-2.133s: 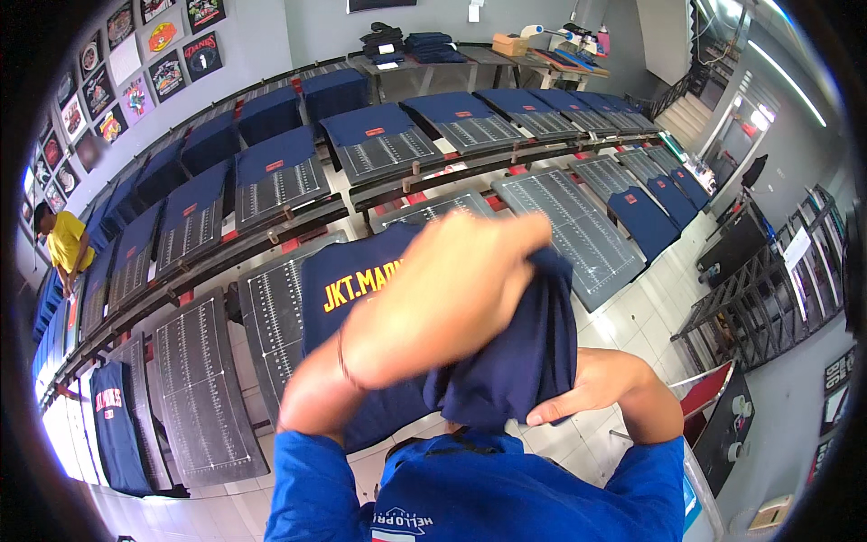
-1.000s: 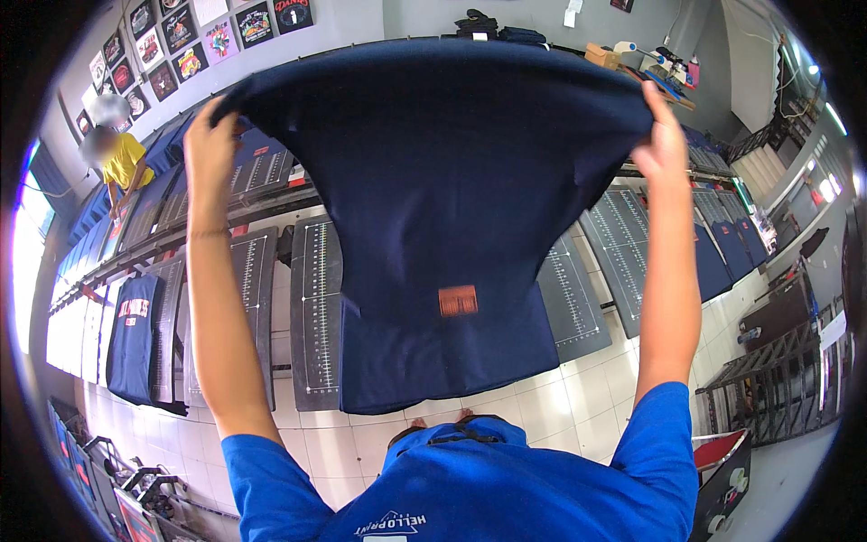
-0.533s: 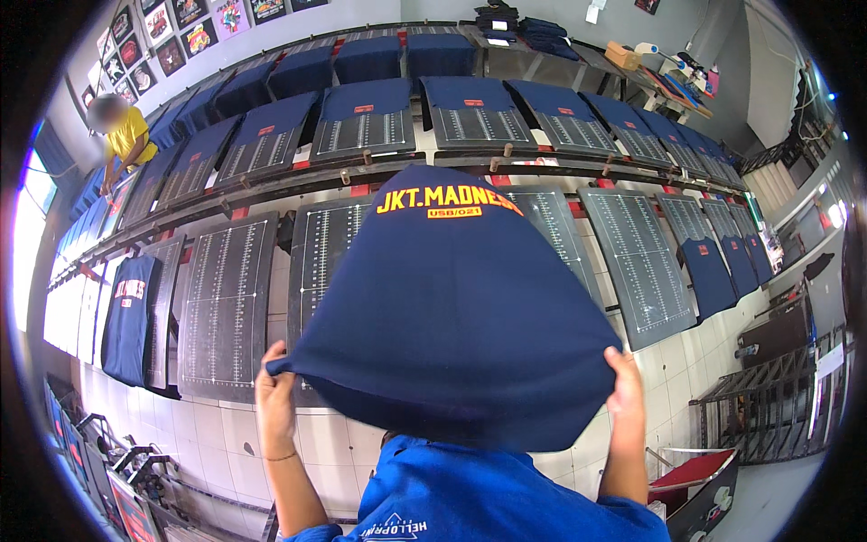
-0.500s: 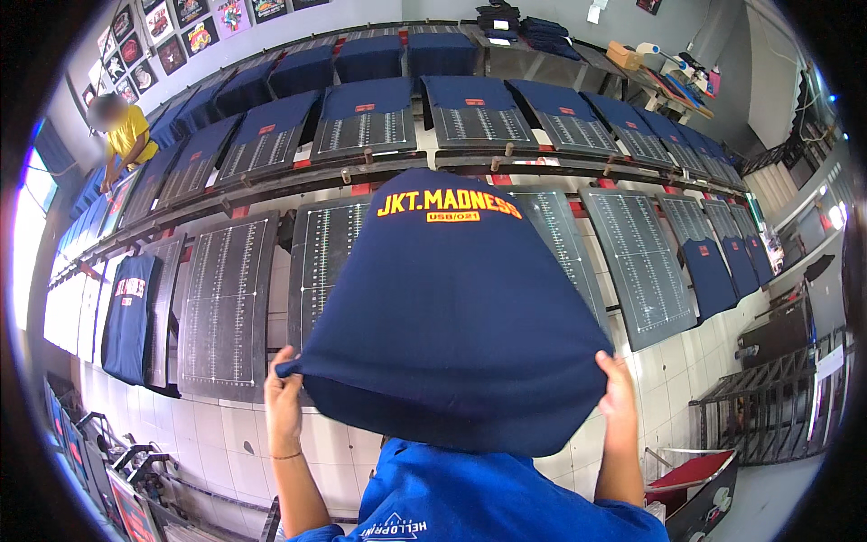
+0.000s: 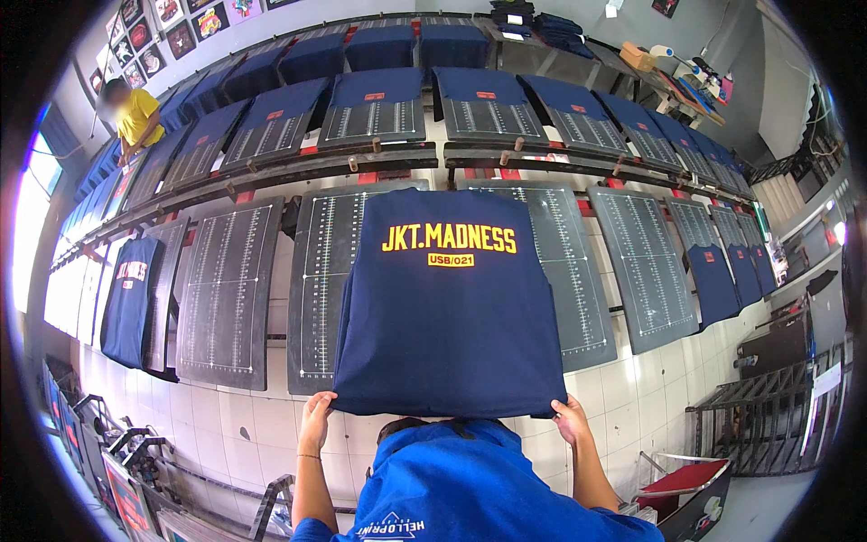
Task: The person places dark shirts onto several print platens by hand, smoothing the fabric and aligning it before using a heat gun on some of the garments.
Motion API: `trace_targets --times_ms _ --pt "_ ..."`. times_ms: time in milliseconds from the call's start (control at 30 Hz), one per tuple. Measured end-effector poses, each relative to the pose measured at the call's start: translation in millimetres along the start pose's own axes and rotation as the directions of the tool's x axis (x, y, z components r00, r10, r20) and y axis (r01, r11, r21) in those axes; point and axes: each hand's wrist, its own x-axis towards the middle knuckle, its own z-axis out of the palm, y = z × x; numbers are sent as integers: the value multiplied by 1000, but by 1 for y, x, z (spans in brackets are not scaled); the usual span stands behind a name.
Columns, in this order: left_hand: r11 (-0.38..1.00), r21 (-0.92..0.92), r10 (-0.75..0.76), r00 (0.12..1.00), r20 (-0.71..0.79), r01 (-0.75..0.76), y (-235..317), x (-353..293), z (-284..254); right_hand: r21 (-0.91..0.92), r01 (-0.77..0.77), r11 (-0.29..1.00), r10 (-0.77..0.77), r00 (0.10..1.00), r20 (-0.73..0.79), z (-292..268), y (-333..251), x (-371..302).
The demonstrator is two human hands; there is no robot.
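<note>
A navy shirt panel (image 5: pixel 447 334) with yellow and red lettering near its top hangs spread out in front of me. My left hand (image 5: pixel 315 421) pinches its lower left corner, and my right hand (image 5: pixel 571 420) grips the lower right one. The cloth's bottom edge is nearly straight between them. Behind and beneath the panel are two dark printing boards with white ruled marks, a left board (image 5: pixel 316 298) and a right board (image 5: pixel 578 289), both partly hidden by the cloth.
More ruled boards flank these, one on the left (image 5: pixel 226 289) and one on the right (image 5: pixel 646 271). A printed navy panel (image 5: pixel 126 307) lies farther left. Across a dark rail (image 5: pixel 361 165) are boards with navy cloth. A person in yellow (image 5: pixel 137 117) stands far left. Black racks (image 5: pixel 759 425) stand right.
Both hands have drawn down and closer together, still holding the panel's corners. The billowing cloth has flattened, and its lettering now sits lower and straighter.
</note>
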Motion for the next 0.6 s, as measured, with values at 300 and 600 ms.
trace_targets --times_ms 300,600 --pt "984 178 -6 996 -92 22 -8 7 10 0 -39 999 39 999 19 -7 15 23" --pt "783 615 226 964 -141 -94 -13 28 4 -381 -35 924 47 999 23 -29 24 33"
